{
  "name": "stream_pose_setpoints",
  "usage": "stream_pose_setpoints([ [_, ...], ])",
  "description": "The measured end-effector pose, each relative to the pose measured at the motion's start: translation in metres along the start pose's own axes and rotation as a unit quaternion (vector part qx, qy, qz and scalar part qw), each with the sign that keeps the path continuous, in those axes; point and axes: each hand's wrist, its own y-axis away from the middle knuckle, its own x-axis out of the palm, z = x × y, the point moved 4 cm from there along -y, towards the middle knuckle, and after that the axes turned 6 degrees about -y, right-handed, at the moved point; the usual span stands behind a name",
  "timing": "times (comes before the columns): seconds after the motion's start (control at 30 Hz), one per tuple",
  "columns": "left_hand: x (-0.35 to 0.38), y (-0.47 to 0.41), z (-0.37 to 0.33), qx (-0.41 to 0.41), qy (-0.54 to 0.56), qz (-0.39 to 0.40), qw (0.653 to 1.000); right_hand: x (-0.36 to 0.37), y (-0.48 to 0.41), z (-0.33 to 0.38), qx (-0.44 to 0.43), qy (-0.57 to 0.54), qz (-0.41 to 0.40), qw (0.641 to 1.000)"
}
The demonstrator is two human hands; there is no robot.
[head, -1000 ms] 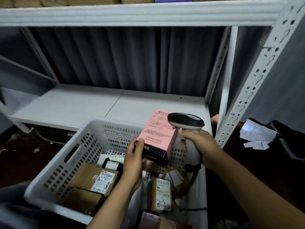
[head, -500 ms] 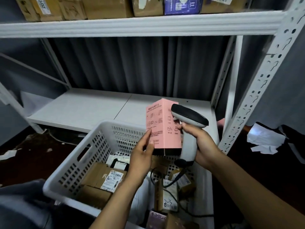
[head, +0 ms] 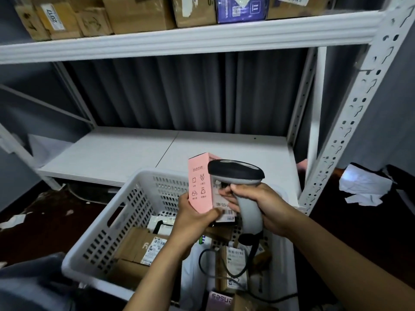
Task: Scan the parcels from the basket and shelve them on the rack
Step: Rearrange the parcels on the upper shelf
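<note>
1. Where the view is nearest, a white plastic basket (head: 98, 245) with slotted walls holds brown cardboard parcels (head: 132, 248) with white printed labels, and a black cable (head: 253, 254) loops over them.
2. Above the basket, the left hand (head: 193, 221) grips the lower end of a tall pink box (head: 200, 187), with its fingers curled round the box. The box stands nearly upright, with small line drawings on its smooth face and a barcode label low on the side turned to the scanner.
3. The right hand (head: 265, 207) is wrapped round the grey handle of a scanner (head: 238, 176), whose rounded black head sits just beside the box's top.
4. Behind them lies the rack's flat white lower shelf (head: 125, 151), with a perforated metal upright (head: 350, 122) at the right.
5. Crumpled white paper (head: 363, 187) lies on the dark floor further right.
6. Farthest up, the upper shelf (head: 179, 39) carries cardboard boxes (head: 139, 14) and 1 blue box (head: 240, 7).
</note>
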Motion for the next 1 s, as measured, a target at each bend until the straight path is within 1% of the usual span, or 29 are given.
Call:
stream_pose_setpoints([
  [0.07, -0.003, -0.007, 0.012, -0.045, 0.064, -0.003, 0.997, -0.003, 0.001, 0.002, 0.003, 0.042, -0.017, 0.999],
  [0.13, -0.009, -0.012, 0.024, -0.071, 0.124, -0.004, 0.99, -0.011, 0.0, 0.006, 0.001, 0.097, -0.053, 0.994],
  [0.23, -0.021, -0.015, 0.035, -0.084, 0.129, -0.023, 0.988, -0.028, 0.001, 0.017, -0.008, 0.196, -0.126, 0.972],
  [0.3, -0.026, -0.019, 0.042, -0.087, 0.135, -0.03, 0.987, -0.035, 0.004, 0.024, -0.016, 0.251, -0.133, 0.959],
  [0.37, -0.028, -0.02, 0.045, -0.093, 0.164, -0.021, 0.982, -0.036, 0.006, 0.029, -0.019, 0.284, -0.113, 0.952],
  [0.53, -0.028, -0.02, 0.051, -0.097, 0.247, -0.01, 0.964, -0.03, 0.012, 0.027, 0.008, 0.298, -0.07, 0.952],
  [0.63, -0.028, -0.024, 0.053, -0.099, 0.277, -0.014, 0.956, -0.026, 0.016, 0.024, 0.028, 0.321, -0.05, 0.945],
  [0.73, -0.031, -0.029, 0.052, -0.093, 0.294, -0.05, 0.95, -0.027, 0.018, 0.022, 0.03, 0.347, -0.054, 0.936],
  [0.83, -0.034, -0.037, 0.051, -0.102, 0.325, -0.082, 0.937, -0.029, 0.02, 0.022, 0.027, 0.355, -0.062, 0.932],
  [0.9, -0.034, -0.043, 0.051, -0.102, 0.335, -0.092, 0.932, -0.032, 0.021, 0.025, 0.017, 0.355, -0.072, 0.932],
  [1.0, -0.033, -0.052, 0.053, -0.093, 0.327, -0.093, 0.936, -0.036, 0.024, 0.03, 0.004, 0.353, -0.086, 0.932],
])
